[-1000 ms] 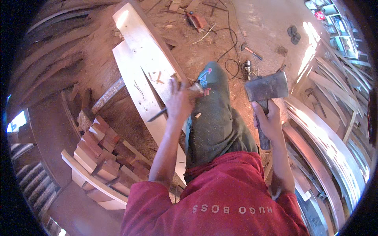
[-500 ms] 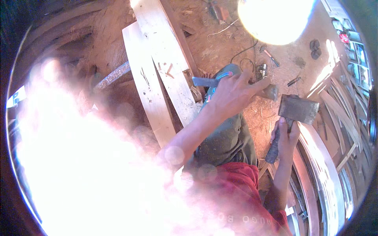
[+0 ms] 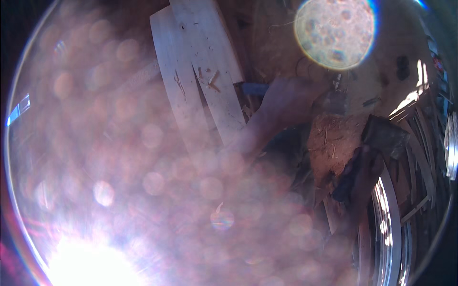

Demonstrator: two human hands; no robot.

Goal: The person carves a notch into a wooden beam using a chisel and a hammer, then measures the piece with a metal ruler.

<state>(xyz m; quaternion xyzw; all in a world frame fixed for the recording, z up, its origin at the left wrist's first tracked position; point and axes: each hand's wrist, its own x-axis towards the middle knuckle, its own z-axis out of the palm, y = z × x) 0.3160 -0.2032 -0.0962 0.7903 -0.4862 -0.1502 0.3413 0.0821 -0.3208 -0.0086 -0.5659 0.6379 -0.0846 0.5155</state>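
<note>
Looking down at a sawdust-strewn dirt floor (image 3: 336, 138), with strong sun flare (image 3: 93, 262) at lower left and a round glare spot (image 3: 336, 31) up top. Losing most detail across the left and lower middle to haze. Seeing two long pale planks near the top, running side by side: left plank (image 3: 167, 52) and right plank (image 3: 205, 43), showing a narrow dark gap between facing edges. Seeing thin wood shavings (image 3: 214, 77) lying on the right plank, near the gap.

Holding a chisel (image 3: 255, 89) in the left hand (image 3: 291, 97), closing around it, pointing the flat bluish blade at the right plank's right edge. Sitting very near that edge; can't tell if touching. Not making out individual fingers, too dim.

Gripping a dark, blocky-headed mallet (image 3: 386, 136) by its handle in the right hand (image 3: 369, 164), well right of the planks, holding the head just beyond the fist. Showing dark trousers (image 3: 286, 143) between the hands.

Further out, seeing dark footwear (image 3: 403, 67) and a small dark tool (image 3: 371, 101) lying on the floor, plus curved timber (image 3: 389, 224) and thin wooden strips (image 3: 424, 152) lying along the right side.
</note>
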